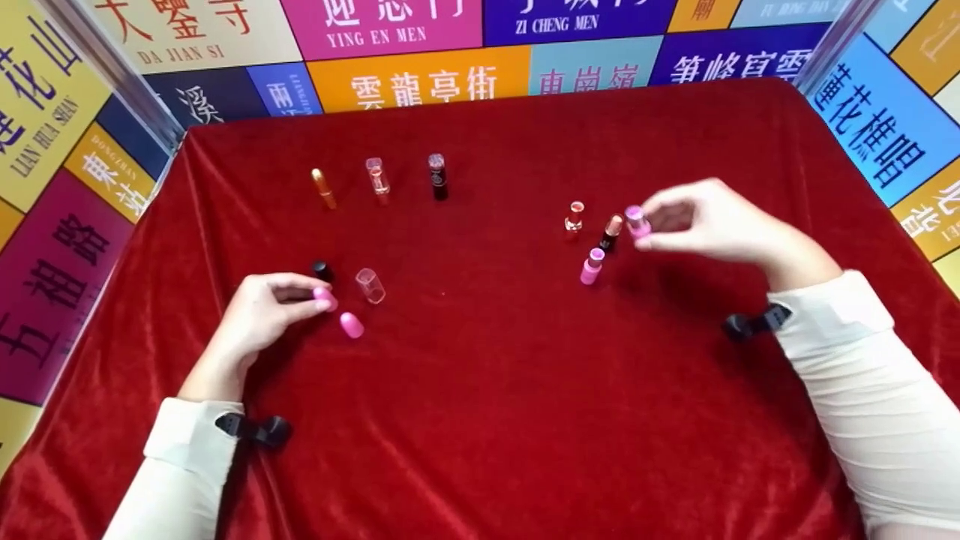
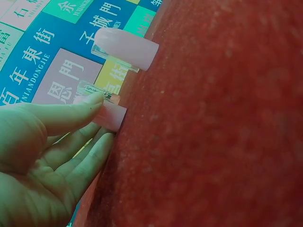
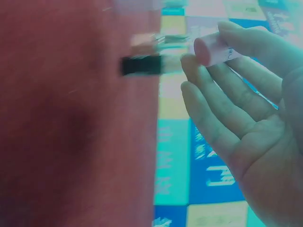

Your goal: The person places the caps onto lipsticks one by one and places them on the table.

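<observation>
In the head view my left hand (image 1: 259,311) pinches a pink lipstick cap (image 1: 324,297) at the left of the cloth. The left wrist view shows this cap (image 2: 113,117) between thumb and fingers, its lower end at the cloth. Beside it stands a second pink cap (image 1: 351,325); a clear cap (image 1: 370,286) and a black cap (image 1: 322,271) are behind. On the right, my right hand (image 1: 712,225) holds a pink lipstick (image 1: 637,223) between thumb and fingers, raised off the cloth in the right wrist view. Near it stand uncapped pink (image 1: 592,268), black (image 1: 609,236) and red (image 1: 574,219) lipsticks.
Towards the back stand a gold lipstick (image 1: 324,187), a clear-capped lipstick (image 1: 378,177) and a black lipstick tube (image 1: 438,178). A red velvet cloth (image 1: 480,390) covers the table. Panels with printed lettering (image 1: 420,82) rise behind its far edge.
</observation>
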A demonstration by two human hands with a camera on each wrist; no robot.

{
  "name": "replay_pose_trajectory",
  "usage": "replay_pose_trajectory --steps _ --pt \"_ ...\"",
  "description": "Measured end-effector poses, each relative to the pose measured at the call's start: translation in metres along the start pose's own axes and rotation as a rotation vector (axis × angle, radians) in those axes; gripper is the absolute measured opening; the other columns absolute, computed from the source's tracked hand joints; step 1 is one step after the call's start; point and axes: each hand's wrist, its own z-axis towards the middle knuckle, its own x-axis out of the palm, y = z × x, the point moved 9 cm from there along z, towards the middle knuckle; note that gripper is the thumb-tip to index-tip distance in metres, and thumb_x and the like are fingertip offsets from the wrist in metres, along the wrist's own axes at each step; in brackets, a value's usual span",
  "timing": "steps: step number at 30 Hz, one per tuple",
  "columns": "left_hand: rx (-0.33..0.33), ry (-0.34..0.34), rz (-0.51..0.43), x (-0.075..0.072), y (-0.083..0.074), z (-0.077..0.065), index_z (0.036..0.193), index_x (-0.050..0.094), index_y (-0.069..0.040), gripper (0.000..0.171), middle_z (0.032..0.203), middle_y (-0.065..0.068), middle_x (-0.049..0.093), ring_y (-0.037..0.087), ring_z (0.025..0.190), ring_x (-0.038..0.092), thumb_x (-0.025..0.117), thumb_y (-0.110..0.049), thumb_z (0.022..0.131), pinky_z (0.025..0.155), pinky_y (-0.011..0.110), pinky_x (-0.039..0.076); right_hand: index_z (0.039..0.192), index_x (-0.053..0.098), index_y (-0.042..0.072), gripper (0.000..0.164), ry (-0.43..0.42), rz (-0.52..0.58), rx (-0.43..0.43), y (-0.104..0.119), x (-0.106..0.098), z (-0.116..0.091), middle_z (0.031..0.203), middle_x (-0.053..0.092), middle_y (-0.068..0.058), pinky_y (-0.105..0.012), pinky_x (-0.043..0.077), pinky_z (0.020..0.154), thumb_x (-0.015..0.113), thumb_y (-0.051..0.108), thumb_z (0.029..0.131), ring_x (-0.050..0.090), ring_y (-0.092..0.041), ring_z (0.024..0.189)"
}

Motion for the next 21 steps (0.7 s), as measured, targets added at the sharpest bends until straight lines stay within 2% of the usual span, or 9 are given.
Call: replay_pose_trajectory --steps 3,6,11,13,17,21 --pt "-0.003 -0.003 0.000 -0.002 0.003 -0.003 0.113 0.079 0.007 0.027 0.104 0.018 0.080 0.001 0.090 0.075 0.086 -0.005 0.090 0.080 0.014 0.057 0.111 0.078 -0.001 0.023 -0.001 -0.010 -0.029 0.021 0.001 0.018 0.100 0.081 -0.011 -0.015 0.059 0.082 0.086 0.002 0.090 0.075 0.000 0.088" --pt "-0.001 -0.001 -0.006 -0.003 0.006 -0.005 0.112 0.078 0.007 0.027 0.105 0.019 0.080 0.003 0.090 0.076 0.086 -0.006 0.090 0.081 0.015 0.057 0.112 0.078 0.000 0.023 0.000 0.021 -0.036 0.036 0.003 0.031 0.099 0.081 -0.009 -0.016 0.059 0.082 0.085 0.003 0.090 0.077 -0.005 0.087" --pt "0.001 0.004 -0.044 -0.001 0.006 -0.004 0.113 0.077 0.008 0.026 0.103 0.018 0.080 0.005 0.091 0.077 0.085 -0.003 0.090 0.081 0.017 0.058 0.114 0.075 -0.004 0.024 0.002 0.118 -0.029 0.048 0.007 0.039 0.098 0.080 -0.005 -0.019 0.060 0.082 0.082 0.002 0.092 0.079 -0.014 0.084" --pt "0.003 0.007 -0.052 -0.001 0.004 -0.003 0.113 0.077 0.008 0.025 0.101 0.018 0.080 0.006 0.090 0.077 0.084 -0.002 0.091 0.081 0.017 0.059 0.114 0.076 -0.003 0.025 -0.002 0.104 -0.035 0.049 0.009 0.041 0.099 0.080 -0.004 -0.018 0.060 0.081 0.083 0.003 0.092 0.078 -0.011 0.084" --pt "0.026 0.000 -0.037 -0.005 -0.009 -0.001 0.112 0.077 0.008 0.022 0.098 0.019 0.080 0.006 0.088 0.077 0.081 -0.003 0.094 0.083 0.018 0.059 0.112 0.079 0.000 0.023 -0.003 0.045 -0.040 0.045 0.014 0.044 0.100 0.081 -0.006 -0.017 0.060 0.080 0.085 0.006 0.090 0.077 -0.006 0.086" --pt "0.049 -0.041 0.001 -0.018 -0.031 0.000 0.114 0.077 0.008 0.022 0.099 0.017 0.080 0.005 0.089 0.076 0.080 -0.006 0.096 0.083 0.018 0.059 0.112 0.079 0.002 0.023 0.007 0.046 -0.047 0.044 0.020 0.048 0.101 0.081 -0.011 -0.017 0.060 0.080 0.086 0.007 0.090 0.077 -0.005 0.087"
